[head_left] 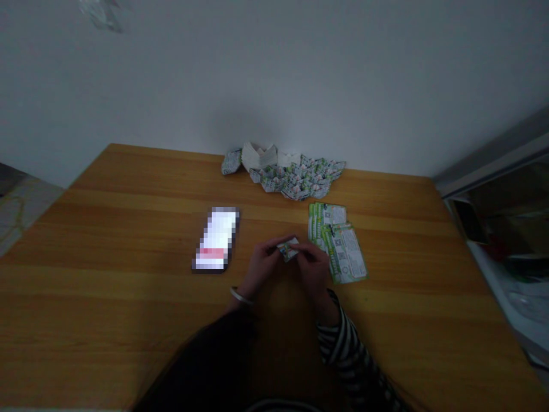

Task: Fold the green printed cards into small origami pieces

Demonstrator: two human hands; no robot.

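Observation:
Between my two hands is a small folded piece of printed paper (289, 249), white with green and dark print. My left hand (262, 264) pinches its left side, and a pale bangle circles that wrist. On the right side, the fingers of my right hand (314, 268) are closed on the same paper. Just beyond my right hand lie several flat printed leaflets (348, 254), green and white, overlapping in two piles. Toward the wall sits a heap of folded paper pieces (300, 177) in the same print, with white fan-like folded paper (258, 157) at its left.
A phone (217, 237) with a lit, blurred-out screen lies on the wooden table (128, 229) to the left of my hands. The white wall (274, 74) stands along the table's far edge. At the right, a shelf holds a dark phone-like object (469, 221).

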